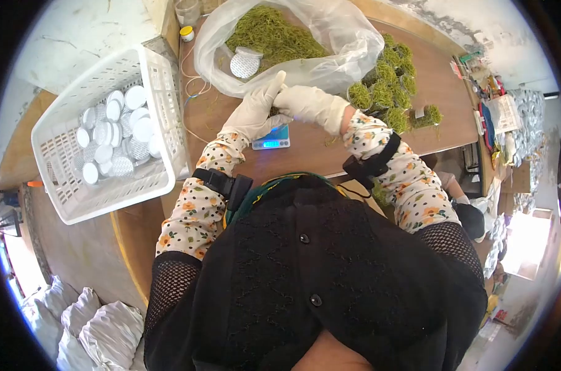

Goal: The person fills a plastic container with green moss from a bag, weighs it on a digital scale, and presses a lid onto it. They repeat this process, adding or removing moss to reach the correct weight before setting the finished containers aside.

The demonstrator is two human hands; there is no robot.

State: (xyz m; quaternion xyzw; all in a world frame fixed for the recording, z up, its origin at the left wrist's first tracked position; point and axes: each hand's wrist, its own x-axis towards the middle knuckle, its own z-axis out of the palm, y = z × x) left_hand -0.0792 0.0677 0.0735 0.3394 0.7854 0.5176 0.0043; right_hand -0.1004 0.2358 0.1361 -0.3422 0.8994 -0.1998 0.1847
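Note:
My left hand (255,111), in a white glove, is curled closed just above a small digital scale (271,141) with a lit blue display. Touching it from the right is my right hand (311,105), also gloved, its fingers bent and pressed together. A small dark patch shows between the hands, but what they hold is hidden. Just beyond them lies an open clear plastic bag (348,40) of loose green moss (274,34). A white round-faced piece with a mesh-patterned side (245,64) rests in the bag.
At left, a white plastic basket (64,179) holds several similar white round pieces (110,133). Several moss-filled clear cups (385,86) crowd the table's right side, with one cup (426,116) lying apart. A yellow-lidded jar (187,33) and a cable stand behind the basket. Another person's arm (452,185) shows at right.

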